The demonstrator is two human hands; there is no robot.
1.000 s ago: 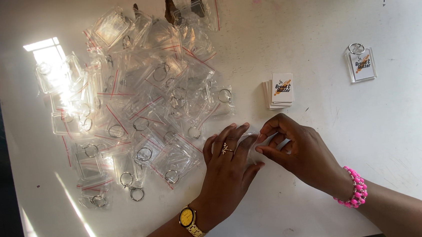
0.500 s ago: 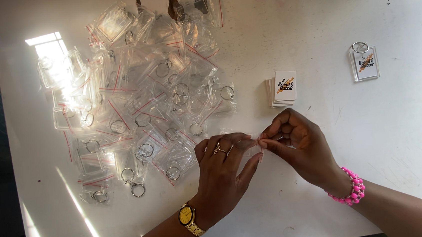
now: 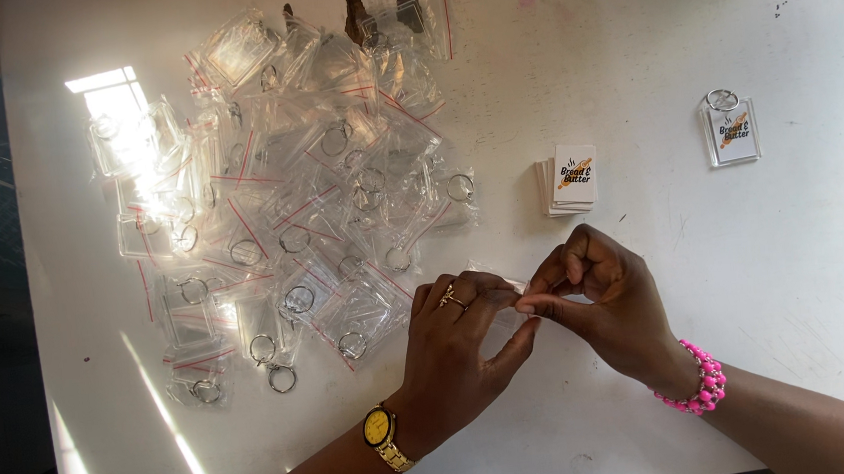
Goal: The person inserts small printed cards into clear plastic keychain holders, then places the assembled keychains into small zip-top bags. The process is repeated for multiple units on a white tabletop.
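The table [image 3: 627,40] is white. Left of the fingers lies a pile of clear bags [image 3: 288,197] with thin red stripes and silver rings inside. The fingers [image 3: 492,302] pinch one clear bag [image 3: 506,286]. Above the fingers is a stack of white cards [image 3: 568,180] with black letters and an orange shape. Far to the right of the fingers, a clear keyring [image 3: 730,128] shows the same picture. The left hand [image 3: 456,355] wears a gold watch [image 3: 382,436] with a yellow face and a gold ring [image 3: 450,299]. The right hand [image 3: 602,298] wears a pink bead bracelet [image 3: 700,391].
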